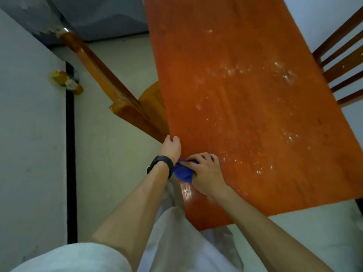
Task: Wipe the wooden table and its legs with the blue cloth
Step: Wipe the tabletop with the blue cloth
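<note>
Nearest me, the person's pale trousers point(176, 242) and a light sleeve point(68, 258) fill the bottom of the view, and both bare forearms reach forward to the near left corner of the tabletop point(245, 118). The right hand point(204, 173) lies on the wood close to that corner. Its fingers point(202, 157) are curled tight around a bunched blue cloth point(182, 171), which it presses down on the tabletop right at the left edge. On the near side of the cloth a small patch of wood catches a bright glare. A little farther along the same edge, the left hand point(171, 147) holds the rim, fingers bent over it and clamped on the wood. A black watch point(161, 163) sits on that wrist, just beside the cloth. Past the hands, the orange wood is dotted with white specks point(286, 75), thin near the cloth and thicker toward the middle and right side. To the left, an orange chair point(102, 75) stands on the pale floor point(110, 154) with its seat tucked under the tabletop's edge. On the right, the slatted back of a darker chair point(341, 55) stands close to the other long edge. Farther left, a yellow bottle point(66, 82) lies by a black strip point(70, 154) at the foot of the wall point(29, 134), and grey fabric point(98, 14) hangs at the far end.
</note>
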`<act>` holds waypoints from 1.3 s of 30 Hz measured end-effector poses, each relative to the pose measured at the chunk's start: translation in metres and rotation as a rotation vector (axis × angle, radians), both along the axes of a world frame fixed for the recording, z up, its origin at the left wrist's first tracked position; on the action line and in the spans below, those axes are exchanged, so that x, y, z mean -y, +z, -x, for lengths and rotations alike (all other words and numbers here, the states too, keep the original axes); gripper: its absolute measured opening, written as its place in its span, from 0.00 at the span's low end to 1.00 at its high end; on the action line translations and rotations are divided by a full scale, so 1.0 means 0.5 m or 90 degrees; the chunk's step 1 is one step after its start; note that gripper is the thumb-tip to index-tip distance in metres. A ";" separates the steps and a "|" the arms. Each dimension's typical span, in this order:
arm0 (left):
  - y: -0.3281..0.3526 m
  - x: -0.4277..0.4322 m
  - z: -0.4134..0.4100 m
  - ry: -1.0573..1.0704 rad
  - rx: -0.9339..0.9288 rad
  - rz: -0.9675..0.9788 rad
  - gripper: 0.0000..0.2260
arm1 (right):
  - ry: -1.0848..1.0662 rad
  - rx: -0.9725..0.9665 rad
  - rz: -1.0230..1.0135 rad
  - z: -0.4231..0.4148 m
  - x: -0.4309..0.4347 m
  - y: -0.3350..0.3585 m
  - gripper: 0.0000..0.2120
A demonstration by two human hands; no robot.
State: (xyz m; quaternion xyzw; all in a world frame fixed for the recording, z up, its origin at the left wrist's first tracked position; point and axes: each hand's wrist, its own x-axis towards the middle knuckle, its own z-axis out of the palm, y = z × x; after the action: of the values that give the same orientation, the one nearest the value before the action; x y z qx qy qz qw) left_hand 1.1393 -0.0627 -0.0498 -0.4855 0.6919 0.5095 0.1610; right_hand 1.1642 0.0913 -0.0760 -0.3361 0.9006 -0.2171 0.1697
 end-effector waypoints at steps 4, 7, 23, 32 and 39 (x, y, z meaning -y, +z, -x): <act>0.013 -0.030 -0.100 0.027 -0.043 -0.123 0.11 | -0.039 0.024 -0.004 -0.074 -0.031 0.014 0.20; 0.027 -0.053 -0.150 0.054 -0.065 -0.191 0.11 | -0.058 0.042 0.005 -0.130 -0.062 0.020 0.20; 0.019 0.001 -0.227 0.021 0.011 -0.359 0.23 | -0.358 0.103 0.075 -0.179 -0.078 0.096 0.25; 0.051 0.019 -0.221 0.017 -0.024 -0.375 0.13 | -0.218 0.198 -0.159 -0.245 -0.076 0.088 0.26; 0.085 0.004 -0.197 0.034 -0.011 -0.405 0.14 | -0.268 0.296 -0.237 -0.080 -0.108 0.224 0.25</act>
State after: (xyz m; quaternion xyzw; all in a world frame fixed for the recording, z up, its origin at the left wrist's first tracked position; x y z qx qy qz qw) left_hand 1.2376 -0.0646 -0.0072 -0.4248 0.4860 0.7085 0.2854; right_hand 1.2043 0.1455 0.0362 -0.0481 0.9116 -0.1500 0.3797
